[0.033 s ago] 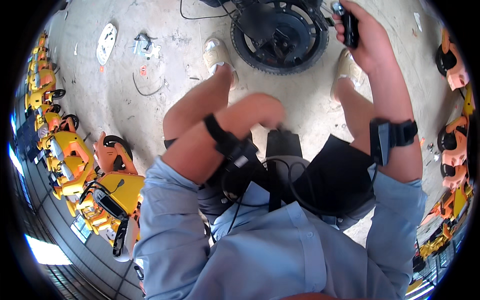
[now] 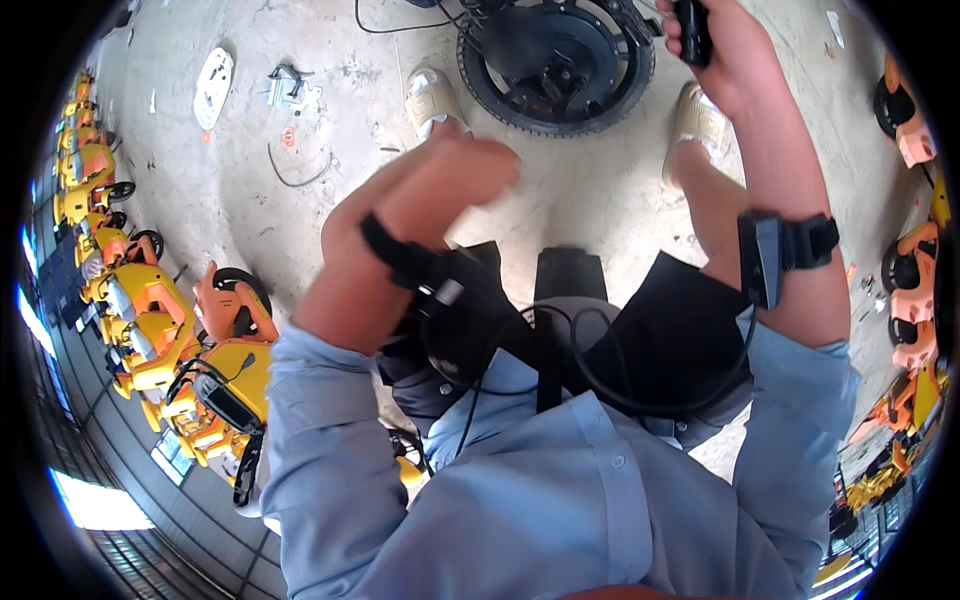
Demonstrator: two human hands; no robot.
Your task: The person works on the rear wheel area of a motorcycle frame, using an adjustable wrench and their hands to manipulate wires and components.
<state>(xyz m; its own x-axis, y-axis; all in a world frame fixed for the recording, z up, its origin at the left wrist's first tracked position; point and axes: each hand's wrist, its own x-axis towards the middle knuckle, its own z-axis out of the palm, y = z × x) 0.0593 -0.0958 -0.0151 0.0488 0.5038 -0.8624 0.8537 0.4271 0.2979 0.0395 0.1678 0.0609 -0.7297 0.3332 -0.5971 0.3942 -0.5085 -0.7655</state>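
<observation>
Gripping a black handle (image 2: 692, 35), the right hand (image 2: 737, 60) is at the top edge of the view, its fingers closed around the grip. The handle sits just to the right of a large black wheel (image 2: 605, 75) with a treaded tyre; whether anything on it touches the wheel cannot be told, as the frame cuts off its upper end. The left hand (image 2: 488, 170), below the wheel and close to the left leg, is blurred, so whether its fingers are spread or pressed together cannot be told. Both forearms wear black straps (the right one carries a boxy device (image 2: 762, 258)). The person wears a light blue shirt (image 2: 530, 490), black shorts (image 2: 665, 335) and beige shoes (image 2: 432, 98). On the grey concrete floor (image 2: 340, 40), to the left, lie a white oval piece (image 2: 212, 90), small metallic parts (image 2: 292, 92) and a curved dark wire (image 2: 290, 182). Yellow and orange scooters (image 2: 150, 320) line the left side; more vehicles (image 2: 908, 320) stand at right.
</observation>
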